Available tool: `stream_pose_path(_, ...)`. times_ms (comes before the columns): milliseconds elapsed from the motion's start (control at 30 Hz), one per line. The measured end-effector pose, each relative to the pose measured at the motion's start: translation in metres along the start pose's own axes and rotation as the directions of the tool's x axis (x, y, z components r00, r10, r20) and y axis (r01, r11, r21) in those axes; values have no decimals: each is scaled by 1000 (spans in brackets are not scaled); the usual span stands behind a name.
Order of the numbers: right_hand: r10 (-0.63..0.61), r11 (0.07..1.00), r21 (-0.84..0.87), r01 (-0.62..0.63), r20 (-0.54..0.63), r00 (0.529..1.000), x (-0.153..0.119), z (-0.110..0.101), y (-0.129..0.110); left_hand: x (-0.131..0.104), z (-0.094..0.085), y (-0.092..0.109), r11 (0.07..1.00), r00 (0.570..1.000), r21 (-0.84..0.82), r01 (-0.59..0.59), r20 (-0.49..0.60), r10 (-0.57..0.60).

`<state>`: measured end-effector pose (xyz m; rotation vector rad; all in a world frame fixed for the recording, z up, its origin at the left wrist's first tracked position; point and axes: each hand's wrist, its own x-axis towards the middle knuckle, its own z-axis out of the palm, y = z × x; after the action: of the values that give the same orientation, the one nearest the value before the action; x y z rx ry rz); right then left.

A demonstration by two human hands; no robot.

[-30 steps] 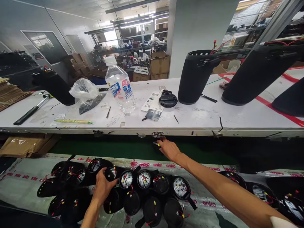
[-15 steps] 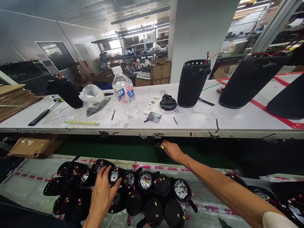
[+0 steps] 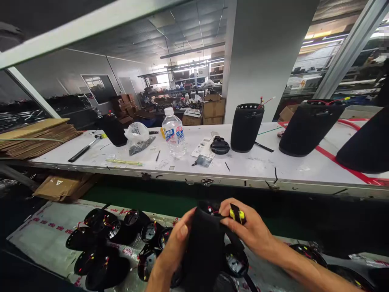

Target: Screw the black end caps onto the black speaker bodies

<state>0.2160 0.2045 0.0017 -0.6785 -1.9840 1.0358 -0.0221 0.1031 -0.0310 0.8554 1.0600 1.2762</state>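
Matte black, the cylinder [image 3: 203, 251] is gripped by the left fingers [image 3: 183, 230] while the right fingers [image 3: 236, 230] clasp a yellow item [image 3: 242, 215]

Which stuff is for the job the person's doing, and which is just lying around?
Seems part of the job:
held black tube, with the left hand on its side and the right hand at its rim
yellow-and-black thing in the right hand
similar black tubes lower down

Probably just lying around:
water bottle
clear plastic bag
grey card
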Motion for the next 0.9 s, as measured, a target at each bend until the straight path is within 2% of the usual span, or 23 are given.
stream_pose_path(67, 79, 986, 147, -83, 29, 996, -6, 6, -9, -8, 17, -6, 990, 997, -125, 61, 64, -53)
stream_pose_path(133, 141, 968, 197, -157, 96, 985, -13, 8, -13, -22, 25, -12, 977, 993, -185, 107, 72, -95)
stream_pose_path(200, 230, 961, 124, -248, 143, 963, -22, 6, -16, -37, 25, -16, 970, 993, -212, 121, 35, -116)
stream_pose_path(267, 327, 945, -34, -326, 131, 936, -32, -3, -26, -52, 22, -17, 964, 991, -234, 122, -15, -129)
stream_pose_path(333, 371, 921, -183, -344, 144, 917, -41, -13, -41, -67, 20, -16, 958, 987, -254, 133, -50, -150)
stream_pose_path(400, 344, 919, -287, -269, 255, 904, -48, -19, -58, -80, 23, -16, 945, 978, -285, 157, -91, -190)
stream_pose_path(500, 205, 906, -424, -4, 429, 880, -49, -16, -76, -94, 32, -19, 933, 964, -323, 158, -153, -216)
stream_pose_path(567, 106, 839, -510, 187, 492, 864, -47, -8, -79, -99, 38, -24, 942, 968, -313, 125, -170, -185)
stream_pose_path(633, 42, 764, -564, 314, 529, 848, -44, -2, -79, -103, 40, -29, 958, 972, -270, 92, -187, -146)
stream_pose_path(700, 22, 721, -586, 370, 553, 833, -43, 0, -79, -106, 40, -32, 976, 960, -195, 100, -237, -146)
stream_pose_path(800, 28, 704, -586, 401, 588, 809, -43, -2, -81, -110, 40, -33, 987, 921, -71, 142, -355, -158)
stream_pose_path(900, 21, 687, -592, 421, 596, 803, -46, -5, -85, -113, 43, -30, 985, 900, -10, 170, -406, -159)
